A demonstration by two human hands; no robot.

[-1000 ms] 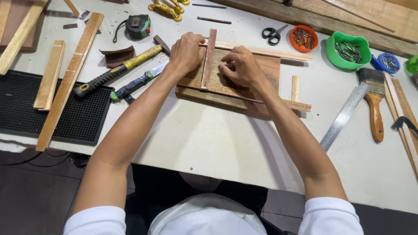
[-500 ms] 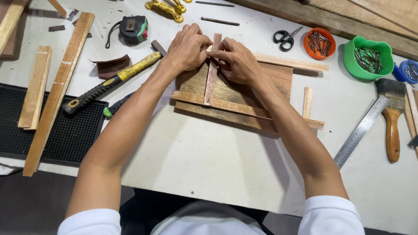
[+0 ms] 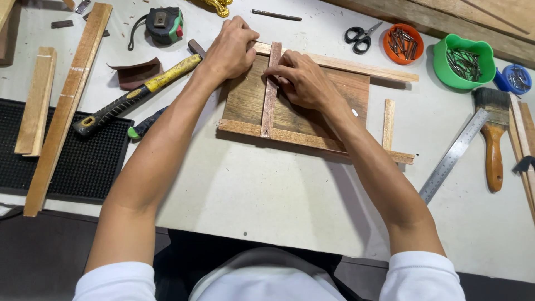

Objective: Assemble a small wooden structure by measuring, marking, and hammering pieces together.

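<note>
Hands meet at twelve o'clock over a brown board (image 3: 329, 103) lying flat on the tabletop (image 3: 251, 195). Left hand (image 3: 234, 47) presses closed on the board's top left corner; right hand (image 3: 304, 81) pinches a narrow upright strip (image 3: 270, 95) crossing the board. Hammer (image 3: 134, 95) lies at nine o'clock, ruler (image 3: 454, 153) at three, near the edge. Open room spreads toward six o'clock.

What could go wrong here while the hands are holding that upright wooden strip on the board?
The upright strip is only pinned by the fingers of the left hand and right hand, so it might slip askew across the lower strip. The short loose strip beside the right forearm could get knocked away.
</note>
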